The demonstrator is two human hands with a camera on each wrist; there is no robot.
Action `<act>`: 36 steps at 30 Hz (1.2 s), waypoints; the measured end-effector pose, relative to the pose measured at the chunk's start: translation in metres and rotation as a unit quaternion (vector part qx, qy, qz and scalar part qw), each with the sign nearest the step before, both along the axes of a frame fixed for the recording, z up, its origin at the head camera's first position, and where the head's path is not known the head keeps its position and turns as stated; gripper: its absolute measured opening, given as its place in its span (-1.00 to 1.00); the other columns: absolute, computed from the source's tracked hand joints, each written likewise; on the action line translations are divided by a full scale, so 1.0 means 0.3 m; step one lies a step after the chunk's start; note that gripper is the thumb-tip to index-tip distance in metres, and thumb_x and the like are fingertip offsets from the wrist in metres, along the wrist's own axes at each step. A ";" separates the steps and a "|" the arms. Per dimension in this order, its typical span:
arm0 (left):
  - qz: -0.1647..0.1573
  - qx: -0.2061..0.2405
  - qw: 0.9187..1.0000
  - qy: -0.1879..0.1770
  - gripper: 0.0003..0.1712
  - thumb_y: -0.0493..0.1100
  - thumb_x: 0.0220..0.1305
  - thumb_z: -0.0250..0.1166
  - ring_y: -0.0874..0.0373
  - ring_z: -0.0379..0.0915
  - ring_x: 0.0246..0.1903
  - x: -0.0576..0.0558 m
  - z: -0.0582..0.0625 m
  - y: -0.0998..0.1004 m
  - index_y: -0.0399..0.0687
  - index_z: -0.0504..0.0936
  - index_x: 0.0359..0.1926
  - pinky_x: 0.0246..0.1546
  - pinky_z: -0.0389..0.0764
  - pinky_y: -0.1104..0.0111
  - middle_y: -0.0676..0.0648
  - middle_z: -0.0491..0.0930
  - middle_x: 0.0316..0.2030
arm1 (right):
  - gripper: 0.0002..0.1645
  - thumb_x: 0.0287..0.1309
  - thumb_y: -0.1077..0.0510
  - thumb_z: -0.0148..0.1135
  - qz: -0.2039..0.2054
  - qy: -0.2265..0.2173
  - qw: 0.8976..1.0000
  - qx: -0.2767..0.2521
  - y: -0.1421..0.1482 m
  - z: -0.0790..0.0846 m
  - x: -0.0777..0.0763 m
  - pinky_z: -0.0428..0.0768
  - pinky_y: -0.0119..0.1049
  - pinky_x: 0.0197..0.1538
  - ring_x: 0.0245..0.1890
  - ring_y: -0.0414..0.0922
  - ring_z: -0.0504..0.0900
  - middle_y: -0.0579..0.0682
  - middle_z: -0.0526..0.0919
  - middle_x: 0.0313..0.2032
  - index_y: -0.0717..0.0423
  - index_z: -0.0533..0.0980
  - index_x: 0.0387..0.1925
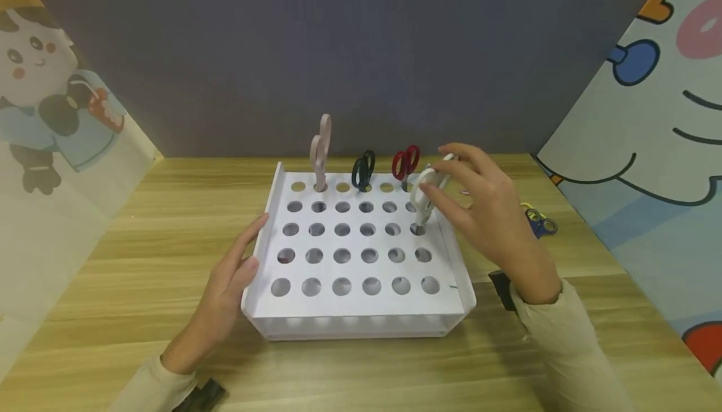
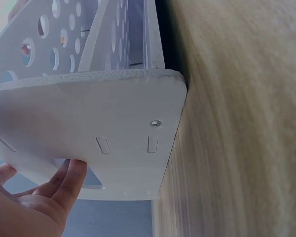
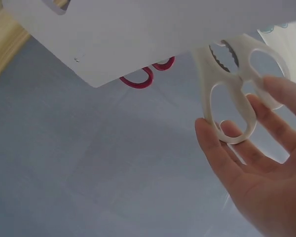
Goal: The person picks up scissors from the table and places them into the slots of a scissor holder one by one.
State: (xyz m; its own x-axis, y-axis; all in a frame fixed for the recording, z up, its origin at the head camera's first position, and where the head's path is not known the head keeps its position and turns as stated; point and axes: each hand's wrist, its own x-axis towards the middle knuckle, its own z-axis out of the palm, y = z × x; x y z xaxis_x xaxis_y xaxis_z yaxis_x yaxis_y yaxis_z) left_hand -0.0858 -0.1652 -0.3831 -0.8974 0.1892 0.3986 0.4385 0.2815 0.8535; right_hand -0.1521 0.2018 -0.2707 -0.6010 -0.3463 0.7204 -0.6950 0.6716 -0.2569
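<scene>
Fingers of the right hand point(image 1: 489, 204) pinch white scissors point(image 1: 424, 206), blades apparently in the white rack point(image 1: 355, 305); the left hand point(image 1: 222, 290) touches its side, fingers extended.

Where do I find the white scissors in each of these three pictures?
Head: right of centre, white scissors in the right hand, pointing down at a hole in the white rack.
Left wrist: I cannot make them out.
Right wrist: upper right, beside the red handles.
Shared landmark: the white rack.
</scene>
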 end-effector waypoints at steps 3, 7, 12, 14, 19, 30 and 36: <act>-0.007 0.009 1.000 -0.004 -0.35 -0.26 0.52 -0.15 0.10 0.52 0.09 0.000 0.000 -0.002 0.20 0.10 0.56 -0.23 0.71 0.26 0.03 0.12 0.51 | -0.72 0.09 0.22 0.47 0.006 0.004 1.000 0.002 -0.001 0.004 0.006 0.60 -0.06 -0.08 -0.03 0.03 0.61 0.13 0.57 0.13 0.21 0.68 -0.12; -0.003 0.004 1.000 -0.002 -0.35 -0.26 0.52 -0.15 0.13 0.45 0.17 -0.001 0.001 -0.002 0.21 0.11 0.56 -0.12 0.67 0.32 0.05 0.12 0.51 | -0.73 0.07 0.23 0.48 0.011 0.013 1.000 0.002 0.000 0.007 0.009 0.58 -0.09 -0.11 -0.08 0.03 0.61 0.14 0.59 0.10 0.22 0.68 -0.16; -0.007 0.009 1.000 -0.005 -0.35 -0.25 0.52 -0.15 0.10 0.53 0.07 -0.003 0.004 0.001 0.21 0.10 0.56 -0.22 0.70 0.28 0.05 0.13 0.50 | -0.71 0.07 0.21 0.49 0.020 0.006 1.000 0.018 -0.008 -0.006 0.000 0.60 -0.10 -0.11 -0.10 0.03 0.61 0.15 0.59 0.08 0.22 0.68 -0.15; -0.011 0.013 1.000 -0.007 -0.35 -0.25 0.52 -0.15 0.09 0.57 0.00 -0.004 0.005 0.001 0.21 0.10 0.56 -0.30 0.72 0.22 0.04 0.13 0.50 | -0.69 0.09 0.19 0.48 0.023 -0.004 0.999 0.032 -0.016 -0.015 -0.008 0.60 -0.09 -0.08 -0.09 0.03 0.60 0.15 0.58 0.08 0.22 0.67 -0.12; -0.004 0.004 1.000 -0.004 -0.35 -0.24 0.52 -0.15 0.12 0.51 0.08 -0.004 0.006 0.003 0.22 0.10 0.56 -0.20 0.69 0.29 0.05 0.13 0.50 | -0.67 0.13 0.19 0.45 0.021 -0.014 0.998 0.052 -0.029 -0.022 -0.019 0.59 -0.04 -0.01 -0.04 0.05 0.57 0.15 0.57 0.09 0.22 0.65 -0.07; 0.020 -0.019 0.999 0.019 -0.35 -0.25 0.50 -0.16 0.14 0.30 0.30 -0.003 -0.003 0.002 0.17 0.14 0.55 0.10 0.46 0.53 0.05 0.16 0.50 | -0.66 0.10 0.10 0.48 0.001 -0.015 0.997 0.071 -0.006 -0.002 -0.002 0.61 -0.05 -0.12 -0.08 0.05 0.60 0.15 0.63 -0.02 0.18 0.67 -0.11; 0.007 -0.014 1.000 0.002 -0.35 -0.22 0.51 -0.17 0.16 0.46 0.12 -0.005 -0.003 -0.003 0.22 0.10 0.56 -0.15 0.65 0.37 0.03 0.13 0.50 | -0.58 0.07 0.02 0.51 0.007 -0.024 0.997 0.073 0.011 0.005 -0.002 0.62 -0.07 -0.05 -0.01 0.01 0.61 0.09 0.64 -0.01 0.16 0.67 -0.08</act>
State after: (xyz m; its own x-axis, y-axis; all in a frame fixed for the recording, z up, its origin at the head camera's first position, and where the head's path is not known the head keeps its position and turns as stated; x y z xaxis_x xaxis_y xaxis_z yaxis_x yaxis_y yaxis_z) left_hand -0.0875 -0.1660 -0.3840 -0.8980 0.1884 0.3977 0.4386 0.3107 0.8433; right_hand -0.1527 0.2051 -0.2692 -0.6287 -0.4538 0.6315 -0.6931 0.6953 -0.1904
